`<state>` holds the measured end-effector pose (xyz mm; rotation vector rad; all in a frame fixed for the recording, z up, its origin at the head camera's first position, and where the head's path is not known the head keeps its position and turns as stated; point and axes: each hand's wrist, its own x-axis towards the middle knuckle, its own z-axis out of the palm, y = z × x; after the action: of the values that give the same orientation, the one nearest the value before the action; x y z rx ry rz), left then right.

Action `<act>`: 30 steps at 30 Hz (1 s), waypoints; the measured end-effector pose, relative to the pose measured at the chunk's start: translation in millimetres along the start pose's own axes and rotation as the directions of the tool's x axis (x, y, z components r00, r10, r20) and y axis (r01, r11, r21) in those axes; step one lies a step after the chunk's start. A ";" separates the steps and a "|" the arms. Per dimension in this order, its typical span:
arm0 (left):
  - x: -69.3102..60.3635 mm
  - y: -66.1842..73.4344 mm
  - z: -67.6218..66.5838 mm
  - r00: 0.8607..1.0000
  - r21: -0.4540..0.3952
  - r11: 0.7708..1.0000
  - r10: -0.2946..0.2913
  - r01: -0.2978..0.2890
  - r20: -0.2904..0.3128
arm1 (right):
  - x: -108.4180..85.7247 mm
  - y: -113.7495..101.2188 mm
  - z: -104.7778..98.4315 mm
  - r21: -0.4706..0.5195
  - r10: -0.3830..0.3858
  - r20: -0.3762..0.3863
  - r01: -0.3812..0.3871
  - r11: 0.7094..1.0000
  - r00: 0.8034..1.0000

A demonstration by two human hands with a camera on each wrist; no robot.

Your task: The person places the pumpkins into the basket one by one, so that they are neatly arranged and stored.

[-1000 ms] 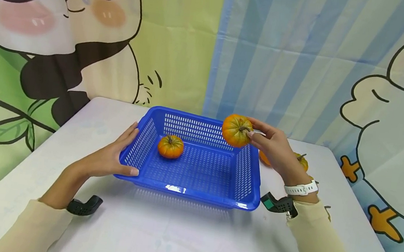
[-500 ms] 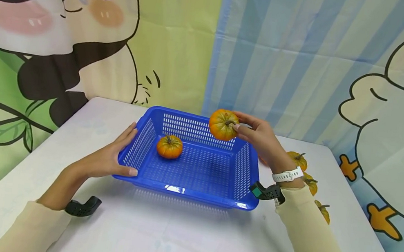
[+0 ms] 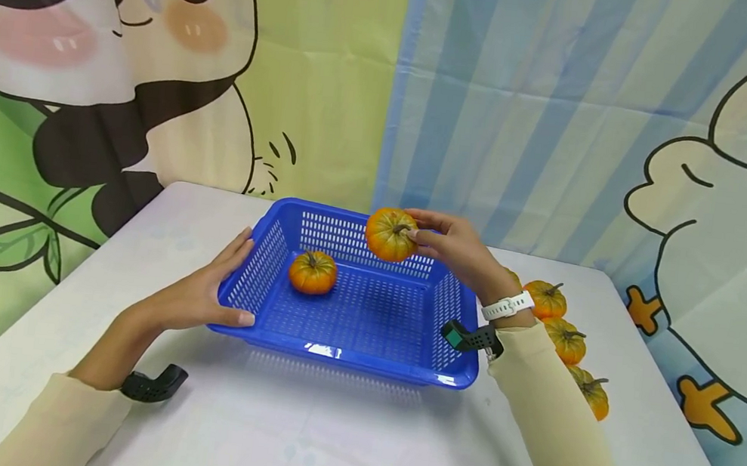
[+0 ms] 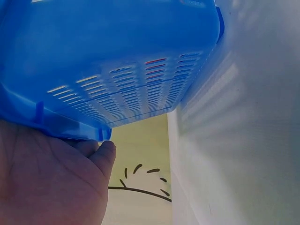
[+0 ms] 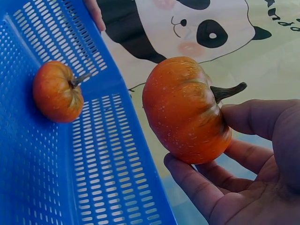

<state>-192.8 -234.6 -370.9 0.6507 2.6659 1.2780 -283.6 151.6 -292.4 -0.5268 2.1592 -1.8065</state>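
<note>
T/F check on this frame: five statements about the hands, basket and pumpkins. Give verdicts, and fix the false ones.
1. The right hand is holding a pumpkin. True.

2. No pumpkin sits inside the basket. False: one, the inside pumpkin, sits in the blue basket, toward its left end.

3. The left hand holds the blue basket at its left end. True.

4. The white band is on the left wrist. False: the white band is on the right wrist.

5. The loose pumpkins on the table lie left of the basket. False: they lie to its right.
</note>
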 end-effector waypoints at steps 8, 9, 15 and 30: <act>-0.7 0.8 1.9 1.000 -0.003 1.000 -0.004 0.004 0.003 | 12.1 5.0 6.2 -0.014 0.026 0.014 -0.026 1.000 1.000; -0.6 0.9 1.9 1.000 0.000 1.000 -0.005 0.005 0.003 | 13.6 5.7 6.9 -0.025 0.034 0.017 -0.034 0.999 0.999; -0.3 1.6 0.0 1.000 0.008 1.000 -0.006 0.006 0.008 | 24.8 7.3 12.6 -0.084 0.090 0.038 -0.086 0.993 0.995; -0.4 5.6 -1.4 1.000 0.016 1.000 -0.018 0.017 0.013 | 44.2 14.2 24.6 -0.068 0.149 0.127 -0.142 0.988 0.981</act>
<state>-191.0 -232.7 -365.7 0.6342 2.6675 1.2447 -314.0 112.4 -309.9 -0.4739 2.1080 -1.5905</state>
